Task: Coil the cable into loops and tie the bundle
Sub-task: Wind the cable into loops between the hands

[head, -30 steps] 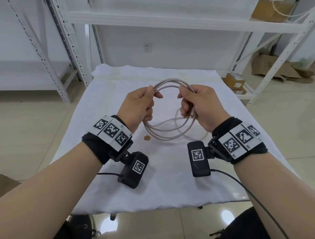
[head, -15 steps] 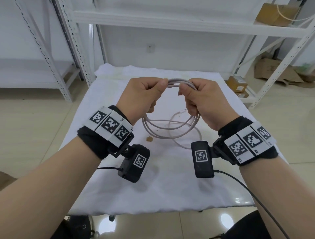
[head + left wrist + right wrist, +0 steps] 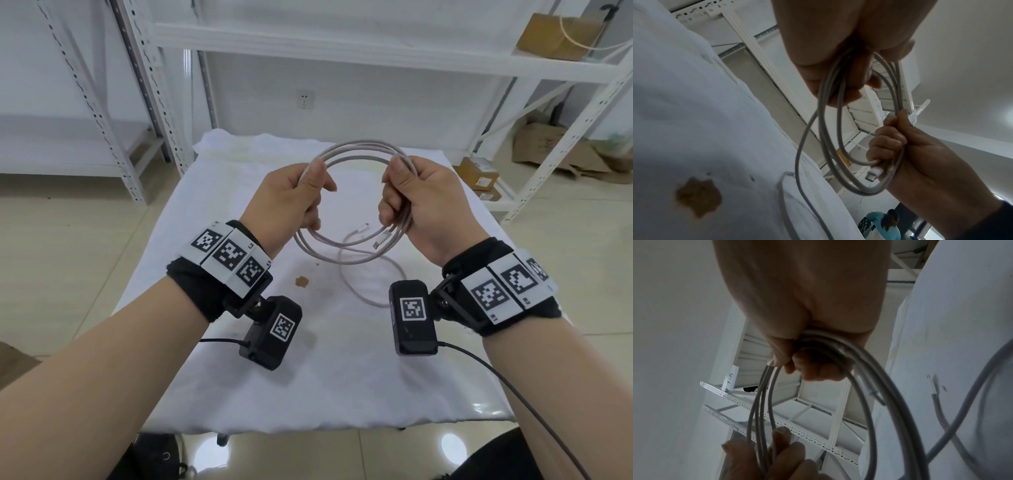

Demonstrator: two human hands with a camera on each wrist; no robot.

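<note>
We hold the cable [image 3: 356, 150] coil above the surface [image 3: 205, 377]; left hand [image 3: 291, 198] and right hand [image 3: 416, 202] fingers both clamp it. Risk: the loose tail could snag, or untied loops spring apart.

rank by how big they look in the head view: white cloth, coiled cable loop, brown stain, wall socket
1. white cloth
2. coiled cable loop
3. and 4. brown stain and wall socket: they look alike; the socket is farther away, so I won't rank them.
</note>
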